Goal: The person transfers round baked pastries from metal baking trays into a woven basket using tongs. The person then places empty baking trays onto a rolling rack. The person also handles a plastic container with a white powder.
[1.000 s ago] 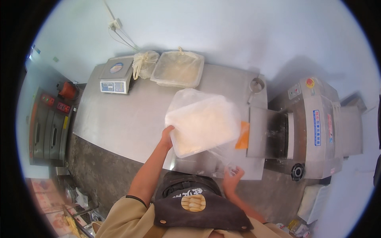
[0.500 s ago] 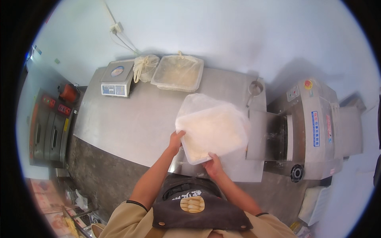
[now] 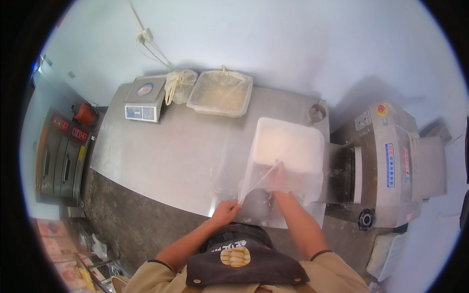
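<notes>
A white rectangular tub (image 3: 315,146) holding pale, powdery or doughy contents (image 3: 281,144) rests on the steel table's right part. A clear plastic bag (image 3: 248,176) lies around it, its loose mouth drawn toward me. My left hand (image 3: 227,211) is closed at the table's front edge, pinching the bag's rim. My right hand (image 3: 277,179) is at the tub's near side, partly seen through the film. The stretched bag edge runs from the left hand up to the right fingertips, which look closed on it; they are blurred by the plastic.
On the steel table (image 3: 161,166) stand a digital scale (image 3: 142,100), a tied plastic bag (image 3: 180,87), a bagged tub (image 3: 220,94) and a round metal cup (image 3: 317,113). A steel machine (image 3: 386,161) with a black knob adjoins the right edge. An oven (image 3: 61,161) stands left.
The tub has moved from my two hands onto the table, farther right. Both hands have let go of its rim and now handle the bag; my left hand has come nearer to me.
</notes>
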### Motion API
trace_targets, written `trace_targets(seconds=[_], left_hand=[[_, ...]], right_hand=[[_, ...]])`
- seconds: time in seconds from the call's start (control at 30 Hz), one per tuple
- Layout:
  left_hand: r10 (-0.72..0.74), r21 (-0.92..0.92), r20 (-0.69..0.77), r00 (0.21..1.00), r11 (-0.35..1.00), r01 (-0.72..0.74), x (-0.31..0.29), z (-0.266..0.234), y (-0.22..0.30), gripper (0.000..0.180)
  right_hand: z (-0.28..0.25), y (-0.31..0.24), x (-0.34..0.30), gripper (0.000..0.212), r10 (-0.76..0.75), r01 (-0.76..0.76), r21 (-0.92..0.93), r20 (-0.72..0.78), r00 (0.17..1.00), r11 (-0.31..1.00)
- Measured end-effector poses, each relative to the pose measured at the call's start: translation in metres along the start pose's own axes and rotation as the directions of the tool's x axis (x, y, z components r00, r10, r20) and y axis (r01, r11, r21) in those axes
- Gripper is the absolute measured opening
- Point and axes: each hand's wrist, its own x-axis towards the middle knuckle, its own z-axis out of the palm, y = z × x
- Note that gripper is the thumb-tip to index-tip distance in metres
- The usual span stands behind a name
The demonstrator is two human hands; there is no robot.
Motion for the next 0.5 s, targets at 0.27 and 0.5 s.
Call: trace_targets(seconds=[0.27, 0.5], left_hand=[[-0.189, -0.345, -0.232, 0.954, 0.933, 0.1, 0.104, -0.029, -0.048, 0.023], [-0.221, -0.387, -0.125, 0.967, 0.909, 0.158, 0.096, -0.029, -0.105, 0.027]], right_hand=[[0.043, -0.021, 0.101, 0.04, 0.034, -0.038, -0.026, -0.164, 0.986, 0.999], [0.049, -0.061, 0.212, 0.056, 0.212, -0.204, -0.066, 0.162, 0.964, 0.977]])
